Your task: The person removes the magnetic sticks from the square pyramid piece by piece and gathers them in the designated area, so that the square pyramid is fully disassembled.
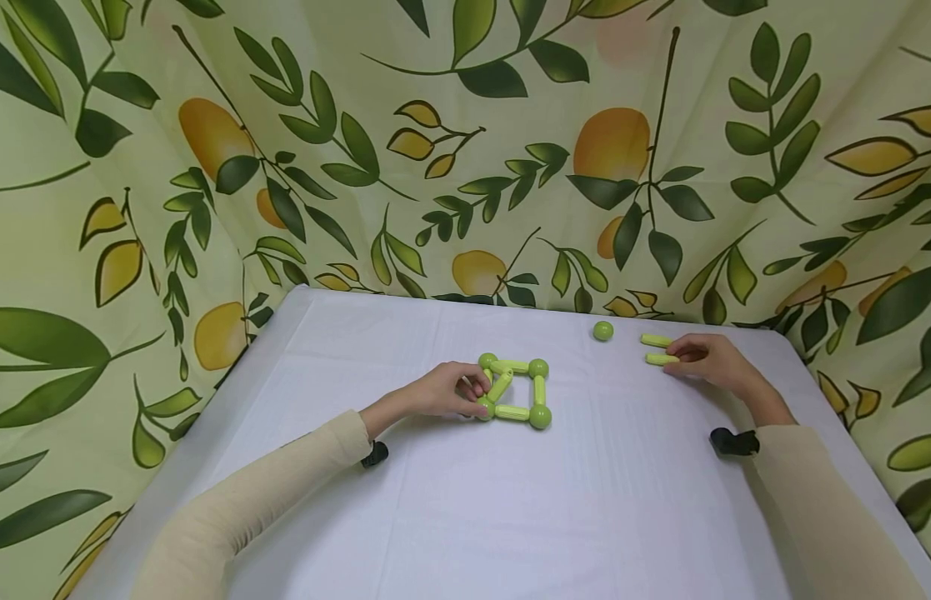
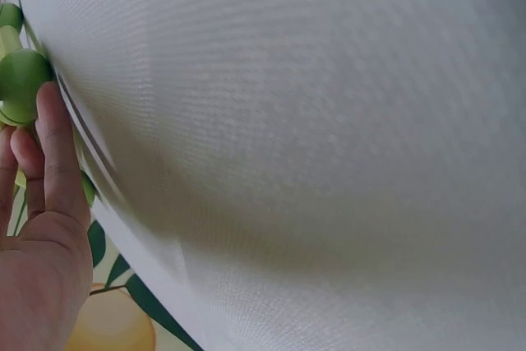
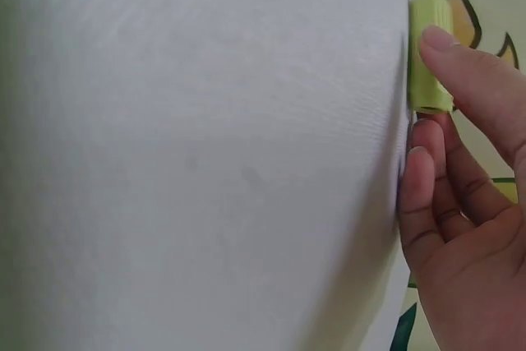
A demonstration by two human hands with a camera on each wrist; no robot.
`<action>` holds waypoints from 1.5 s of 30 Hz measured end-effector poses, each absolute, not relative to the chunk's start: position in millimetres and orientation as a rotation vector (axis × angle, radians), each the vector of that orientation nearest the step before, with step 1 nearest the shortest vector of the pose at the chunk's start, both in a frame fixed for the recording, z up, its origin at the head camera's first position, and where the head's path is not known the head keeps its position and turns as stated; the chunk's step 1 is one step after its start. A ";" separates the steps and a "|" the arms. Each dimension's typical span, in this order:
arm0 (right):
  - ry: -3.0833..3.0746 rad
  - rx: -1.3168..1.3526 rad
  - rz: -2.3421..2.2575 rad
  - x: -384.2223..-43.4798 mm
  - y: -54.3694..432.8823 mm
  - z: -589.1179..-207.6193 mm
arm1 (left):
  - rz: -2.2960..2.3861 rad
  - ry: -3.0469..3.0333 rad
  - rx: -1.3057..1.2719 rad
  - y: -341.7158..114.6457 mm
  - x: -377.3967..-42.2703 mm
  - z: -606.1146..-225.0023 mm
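Note:
A square frame [image 1: 512,412] of green balls joined by yellow-green rods lies on the table. One more rod [image 1: 499,387] slants up from its near left corner. My left hand [image 1: 444,390] pinches the green ball [image 2: 25,84] at that corner between thumb and fingers. Over at the right, my right hand [image 1: 710,360] grips a short yellow-green rod [image 3: 429,59], the thumb lying along its side. Just behind it a second loose rod [image 1: 656,340] lies on the cloth, its right end near the fingers. To the left of these sits a loose green ball [image 1: 603,331].
White cloth covers the table [image 1: 465,508]. A curtain [image 1: 465,150] printed with leaves and fruit hangs behind the table and along its sides. Black wrist devices [image 1: 733,442] are worn below both sleeves.

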State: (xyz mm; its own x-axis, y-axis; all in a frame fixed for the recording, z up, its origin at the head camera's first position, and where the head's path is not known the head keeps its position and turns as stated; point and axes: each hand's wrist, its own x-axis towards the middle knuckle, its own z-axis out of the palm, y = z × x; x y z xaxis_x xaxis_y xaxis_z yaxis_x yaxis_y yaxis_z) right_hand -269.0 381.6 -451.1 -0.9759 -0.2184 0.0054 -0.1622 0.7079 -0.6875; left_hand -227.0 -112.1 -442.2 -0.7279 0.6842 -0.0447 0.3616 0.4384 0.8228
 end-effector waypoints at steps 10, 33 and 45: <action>2.883 -0.433 -1.237 -259.8 376.1 -438.1 | 1.183 2.339 0.901 -112.0 -226.2 -440.8; 2.626 -0.721 -1.417 -254.8 291.2 -436.9 | 1.191 2.328 0.909 -114.7 -229.5 -434.8; 2.469 -0.910 -1.468 -259.8 234.4 -443.0 | 1.181 2.379 0.898 -111.2 -226.6 -436.6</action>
